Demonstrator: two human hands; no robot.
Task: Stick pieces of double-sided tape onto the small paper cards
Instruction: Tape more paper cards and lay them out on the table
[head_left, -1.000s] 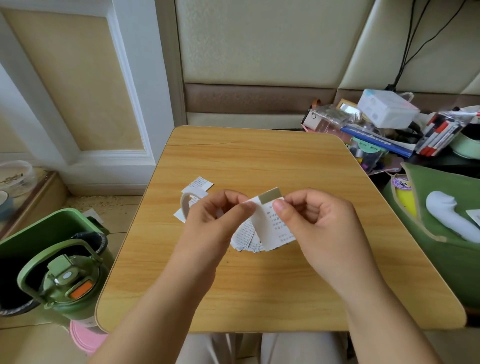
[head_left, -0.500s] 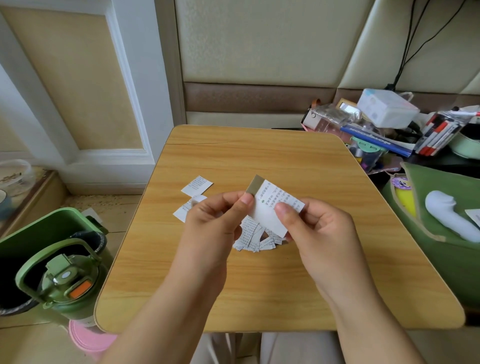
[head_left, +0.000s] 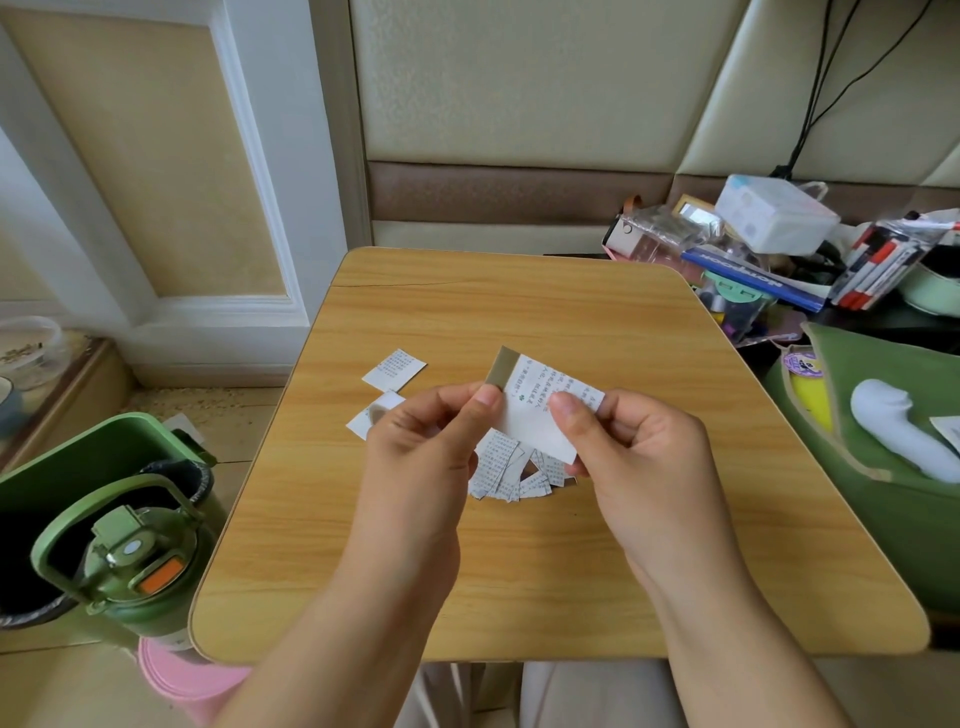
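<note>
Wooden table below, both hands raised over it. Left hand pinches the card's left edge at the grey tape strip; right hand pinches its right side. Loose cards lie heaped underneath, two more cards just left.

Two bare forearms are showing, entering from the bottom edge. No sleeves are reaching the wrists in view. Left hand and right hand are wearing no rings, watch or gloves that can be made out. Fingernails are looking short and unpainted. Below the table edge, pale, light-coloured trousers are covering the lap, their fabric showing soft folds.
</note>
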